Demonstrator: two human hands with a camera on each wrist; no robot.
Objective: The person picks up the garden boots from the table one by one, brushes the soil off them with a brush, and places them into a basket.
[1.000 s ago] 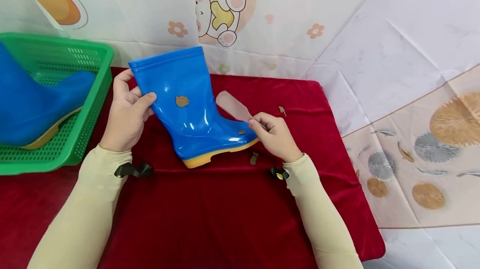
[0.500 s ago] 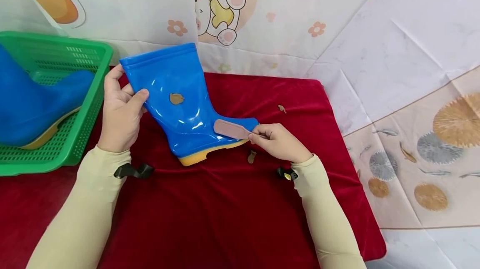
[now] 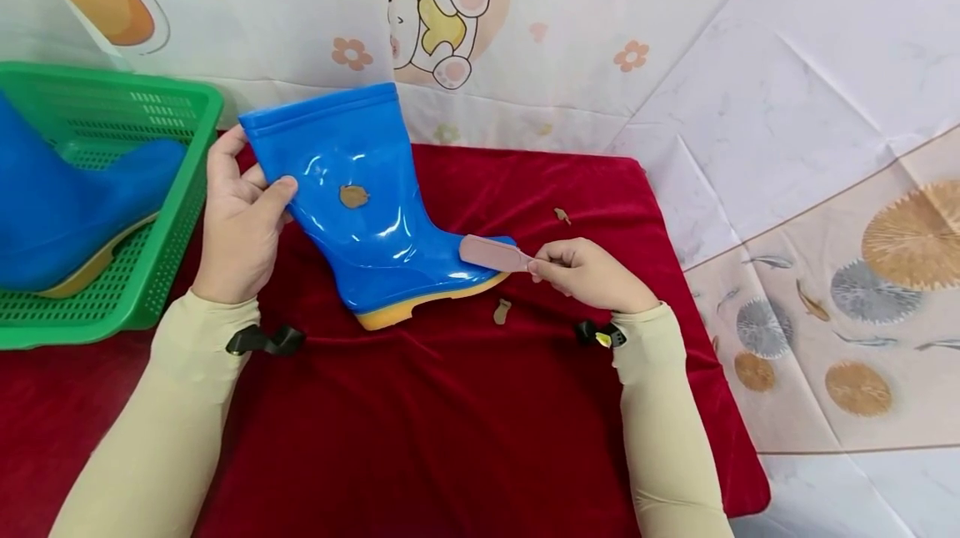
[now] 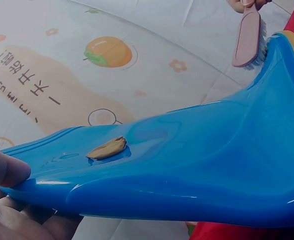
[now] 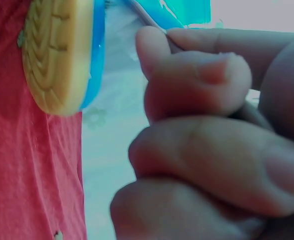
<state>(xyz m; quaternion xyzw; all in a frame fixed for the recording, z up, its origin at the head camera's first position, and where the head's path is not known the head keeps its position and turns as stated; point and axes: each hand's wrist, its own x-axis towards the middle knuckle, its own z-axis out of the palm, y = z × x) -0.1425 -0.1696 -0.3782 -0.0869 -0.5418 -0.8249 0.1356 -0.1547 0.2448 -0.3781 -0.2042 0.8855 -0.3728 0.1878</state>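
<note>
A glossy blue rain boot (image 3: 375, 213) with a yellow sole stands tilted over the red cloth, toe to the right. My left hand (image 3: 243, 225) grips its shaft at the back, just under the top rim, thumb on the near side. My right hand (image 3: 592, 274) pinches the handle of a pink brush (image 3: 491, 254), whose head overlaps the boot's toe. Pale bristles on the brush (image 4: 249, 40) face the boot in the left wrist view. One brown flake (image 3: 353, 196) sticks to the shaft. The right wrist view shows curled fingers (image 5: 197, 85) beside the sole (image 5: 49, 55).
At the left, a green plastic basket (image 3: 180, 229) holds a second blue boot (image 3: 82, 204). Two brown flakes lie on the red cloth (image 3: 420, 438), one flake (image 3: 502, 311) below the toe and another flake (image 3: 562, 215) beyond it. A printed curtain (image 3: 562, 46) hangs behind.
The brush came down onto the boot's foot, then slid right toward the toe with my right hand. The small flake on the toe no longer shows. The boot shifted slightly left.
</note>
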